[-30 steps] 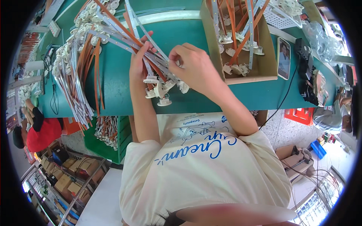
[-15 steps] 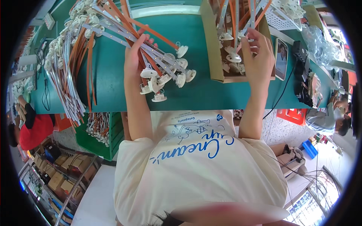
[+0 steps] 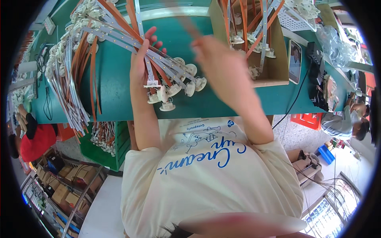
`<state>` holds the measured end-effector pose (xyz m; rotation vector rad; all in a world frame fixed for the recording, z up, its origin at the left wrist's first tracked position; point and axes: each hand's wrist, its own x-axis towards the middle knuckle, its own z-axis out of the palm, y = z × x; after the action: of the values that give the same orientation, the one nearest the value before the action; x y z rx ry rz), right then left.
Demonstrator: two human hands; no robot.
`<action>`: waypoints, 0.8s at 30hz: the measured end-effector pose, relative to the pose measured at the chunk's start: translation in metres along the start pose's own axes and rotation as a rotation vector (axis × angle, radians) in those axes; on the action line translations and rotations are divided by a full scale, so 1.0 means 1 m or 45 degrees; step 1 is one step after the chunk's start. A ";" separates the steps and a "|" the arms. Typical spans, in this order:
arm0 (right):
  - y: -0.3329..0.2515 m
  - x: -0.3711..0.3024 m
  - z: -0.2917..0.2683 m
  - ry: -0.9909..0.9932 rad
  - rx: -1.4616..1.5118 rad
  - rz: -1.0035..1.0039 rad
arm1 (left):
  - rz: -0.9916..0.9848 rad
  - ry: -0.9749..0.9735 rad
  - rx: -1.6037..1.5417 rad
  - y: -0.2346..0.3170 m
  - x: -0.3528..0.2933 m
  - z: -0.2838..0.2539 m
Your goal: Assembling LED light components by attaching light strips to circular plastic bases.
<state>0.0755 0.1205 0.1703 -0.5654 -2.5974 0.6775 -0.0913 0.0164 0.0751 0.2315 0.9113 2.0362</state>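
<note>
My left hand [image 3: 141,59] is closed around a bundle of LED strips [image 3: 115,33], silver and orange, fanned out with white round end caps [image 3: 174,90] hanging below it over the green table. My right hand [image 3: 228,71] is smeared by motion between that bundle and the cardboard box [image 3: 276,75]. A blurred orange-brown LED strip [image 3: 186,23] runs up and left from its fingers; its end cap cannot be made out. More LED strips [image 3: 263,35] with white caps stand in the box.
A large heap of LED strips [image 3: 73,79] overhangs the table's left front edge above a green crate [image 3: 119,146]. Right of the box lie a phone [image 3: 295,61], a black cable [image 3: 294,104] and a white basket [image 3: 291,19] of caps. Other people sit at both sides.
My right hand has left the box and swung left toward the bundle, a blurred strip with it. My left hand stays in place; the orange strip that stuck out to the right of its bundle no longer does.
</note>
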 end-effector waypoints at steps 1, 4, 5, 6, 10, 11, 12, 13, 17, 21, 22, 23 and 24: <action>-0.003 -0.003 -0.028 0.077 0.035 0.121 | 0.010 0.032 -0.033 0.001 -0.001 0.002; 0.017 -0.011 -0.076 0.146 0.435 0.589 | 0.011 0.062 -0.139 0.007 -0.003 0.019; 0.034 -0.011 -0.075 0.176 0.224 0.547 | 0.024 0.080 -0.153 0.008 -0.003 0.021; 0.044 -0.011 -0.071 0.203 0.015 0.502 | 0.020 0.080 -0.151 0.006 -0.001 0.015; 0.033 -0.005 -0.035 0.393 -0.064 0.247 | 0.098 0.103 0.208 0.002 0.003 0.001; 0.025 -0.003 -0.019 0.270 -0.023 0.136 | 0.103 0.132 0.264 0.002 0.001 0.005; 0.017 0.000 -0.004 0.150 0.019 0.024 | 0.104 0.160 0.306 0.003 -0.001 0.013; 0.003 0.004 0.007 0.054 -0.052 -0.183 | 0.111 0.170 0.318 0.004 -0.005 0.012; 0.003 0.016 0.046 -0.364 0.056 0.070 | 0.175 0.102 0.277 0.002 -0.007 0.020; 0.010 0.017 0.041 -0.317 0.140 0.001 | 0.136 0.169 0.355 0.003 -0.005 0.019; 0.009 0.015 0.038 -0.250 0.154 -0.001 | 0.138 0.166 0.395 0.005 -0.004 0.021; 0.008 0.012 0.033 -0.181 0.168 -0.004 | 0.146 0.166 0.388 0.007 -0.006 0.024; 0.006 0.011 0.027 -0.182 0.160 -0.013 | 0.098 0.210 0.370 0.010 -0.011 0.028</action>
<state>0.0553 0.1204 0.1486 -0.4805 -2.6623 0.9014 -0.0778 0.0193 0.1037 0.2623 1.3213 2.0097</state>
